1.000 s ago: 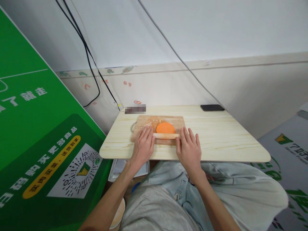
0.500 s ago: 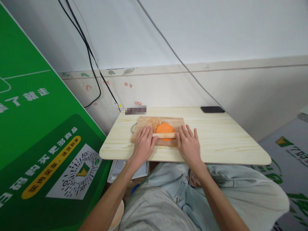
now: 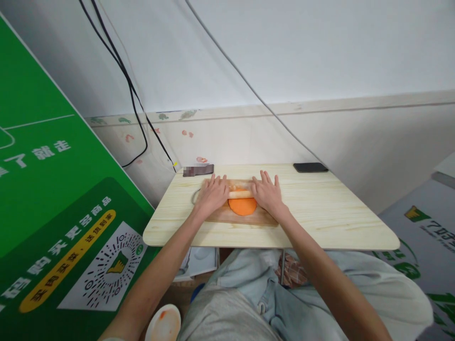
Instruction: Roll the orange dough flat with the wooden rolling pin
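Observation:
On a wooden cutting board (image 3: 222, 216) lies a flat, round orange dough sheet (image 3: 242, 207). A wooden rolling pin (image 3: 240, 194) crosses its far part. My left hand (image 3: 214, 193) rests palm down on the pin's left end, fingers stretched forward. Over the right end lies my right hand (image 3: 267, 191), also palm down, with its fingers straight and spread. Neither hand is wrapped round the pin; both press on it from above and hide its ends. Pale smears mark the board beyond the dough.
The board is on a light wood-grain table (image 3: 330, 213). A black phone (image 3: 310, 167) lies at the back right, a dark, partly blurred object (image 3: 204, 170) at the back left. A white bowl (image 3: 164, 323) stands below left. A green panel (image 3: 31, 156) borders the left; cables hang along the wall.
Both hands have pushed the rolling pin away from me, from the dough's near part to its far part. More of the dough's near side shows. The view has shifted slightly.

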`<state>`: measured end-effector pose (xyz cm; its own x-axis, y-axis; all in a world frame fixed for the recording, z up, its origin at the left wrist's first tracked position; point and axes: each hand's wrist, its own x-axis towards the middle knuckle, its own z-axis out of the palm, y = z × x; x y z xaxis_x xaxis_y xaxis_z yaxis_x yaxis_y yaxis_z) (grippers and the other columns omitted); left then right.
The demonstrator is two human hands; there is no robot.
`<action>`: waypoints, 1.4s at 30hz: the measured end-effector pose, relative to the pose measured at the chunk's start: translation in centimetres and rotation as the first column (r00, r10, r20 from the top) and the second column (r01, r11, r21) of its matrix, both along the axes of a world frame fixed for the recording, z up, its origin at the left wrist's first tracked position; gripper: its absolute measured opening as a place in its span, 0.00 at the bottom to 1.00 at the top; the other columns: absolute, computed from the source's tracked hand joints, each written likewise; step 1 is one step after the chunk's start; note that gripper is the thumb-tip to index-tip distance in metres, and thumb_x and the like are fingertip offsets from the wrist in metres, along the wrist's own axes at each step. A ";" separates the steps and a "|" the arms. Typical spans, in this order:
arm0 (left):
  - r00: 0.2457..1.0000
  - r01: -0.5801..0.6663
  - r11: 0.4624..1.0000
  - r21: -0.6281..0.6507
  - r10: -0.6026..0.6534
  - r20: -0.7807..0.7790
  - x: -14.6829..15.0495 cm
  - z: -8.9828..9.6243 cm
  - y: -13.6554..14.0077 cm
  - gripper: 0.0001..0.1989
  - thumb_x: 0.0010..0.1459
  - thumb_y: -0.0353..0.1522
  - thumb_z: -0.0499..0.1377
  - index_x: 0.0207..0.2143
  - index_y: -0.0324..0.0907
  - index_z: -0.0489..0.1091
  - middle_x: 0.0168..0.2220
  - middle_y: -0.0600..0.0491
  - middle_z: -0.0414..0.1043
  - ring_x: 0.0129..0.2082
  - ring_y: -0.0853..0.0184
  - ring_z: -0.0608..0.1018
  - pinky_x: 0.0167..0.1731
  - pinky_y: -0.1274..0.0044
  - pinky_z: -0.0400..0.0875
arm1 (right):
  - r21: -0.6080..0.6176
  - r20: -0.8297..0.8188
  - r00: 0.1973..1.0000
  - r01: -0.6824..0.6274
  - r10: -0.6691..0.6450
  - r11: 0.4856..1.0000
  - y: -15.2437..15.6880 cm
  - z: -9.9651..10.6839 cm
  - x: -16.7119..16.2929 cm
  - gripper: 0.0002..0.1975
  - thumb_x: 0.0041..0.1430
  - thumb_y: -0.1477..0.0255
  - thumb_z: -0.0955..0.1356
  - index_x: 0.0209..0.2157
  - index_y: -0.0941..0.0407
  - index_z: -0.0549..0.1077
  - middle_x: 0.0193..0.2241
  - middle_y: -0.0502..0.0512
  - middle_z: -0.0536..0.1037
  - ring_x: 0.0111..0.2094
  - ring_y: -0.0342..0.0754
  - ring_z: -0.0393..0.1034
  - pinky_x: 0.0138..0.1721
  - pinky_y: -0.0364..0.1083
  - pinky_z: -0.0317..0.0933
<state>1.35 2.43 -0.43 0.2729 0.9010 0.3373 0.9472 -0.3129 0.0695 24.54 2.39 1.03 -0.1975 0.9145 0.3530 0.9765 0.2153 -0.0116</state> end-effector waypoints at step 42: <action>0.997 0.049 0.998 0.033 -0.051 0.066 0.0 -2.3 0.2 0.29 0.74 0.35 0.46 0.74 0.40 0.60 0.67 0.40 0.71 0.75 0.51 0.64 0.73 0.52 0.58 | 0.038 -0.064 0.998 -0.020 0.023 0.999 -4.6 0.3 -0.4 0.26 0.78 0.68 0.54 0.61 0.65 0.74 0.65 0.71 0.74 0.69 0.60 0.64 0.67 0.54 0.56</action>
<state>1.37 2.64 -2.71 0.2935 0.8752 0.3845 0.9238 -0.3631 0.1212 24.13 -2.26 1.28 -0.1928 0.8961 0.3998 0.9690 0.2379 -0.0660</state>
